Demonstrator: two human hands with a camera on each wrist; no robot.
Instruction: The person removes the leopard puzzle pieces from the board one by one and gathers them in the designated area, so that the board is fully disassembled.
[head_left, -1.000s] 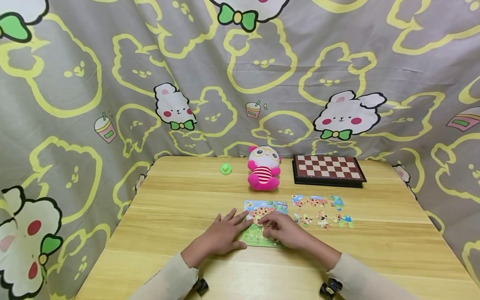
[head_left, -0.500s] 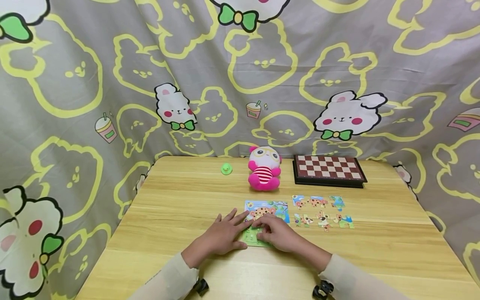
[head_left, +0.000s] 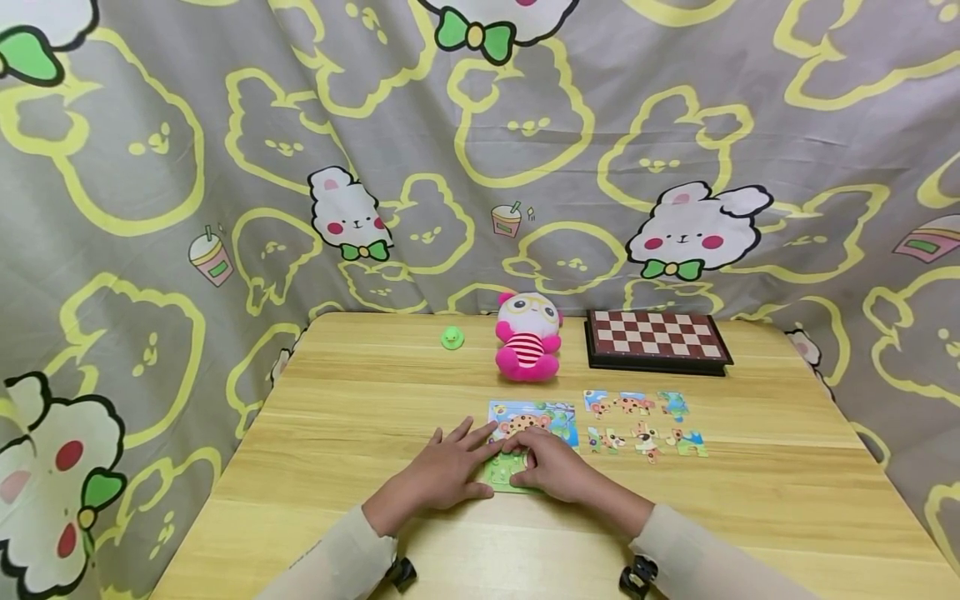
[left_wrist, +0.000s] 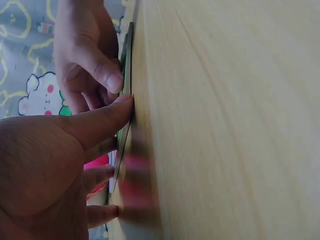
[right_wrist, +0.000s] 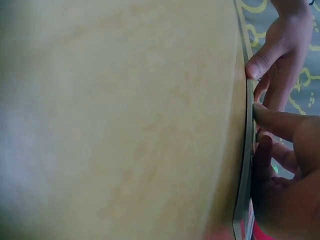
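To the left, no shift over the past second in the left hand (head_left: 448, 473): lying with fingers straight and spread, gripping nothing, with index and middle tips on the left side of the puzzle board (head_left: 536, 419) and with thumb against its edge, as seen in the left wrist view. Next rightward, the same board, flat on the wooden table (head_left: 337, 400), under the fingers of both hands, with its printed upper part in plain sight. Changed within the last second: a slight slide of the right hand (head_left: 553, 468) leftward across the board, baring more of its right side. By judgement, a sign of attention now on the board's lower middle. As for grip there, bent and bunched fingers, with a gap between index and thumb in the head view; cannot tell about any piece between the fingertips. Farther right, beside the board, unmoved and untouched: loose puzzle pieces (head_left: 634, 403) in two rows.
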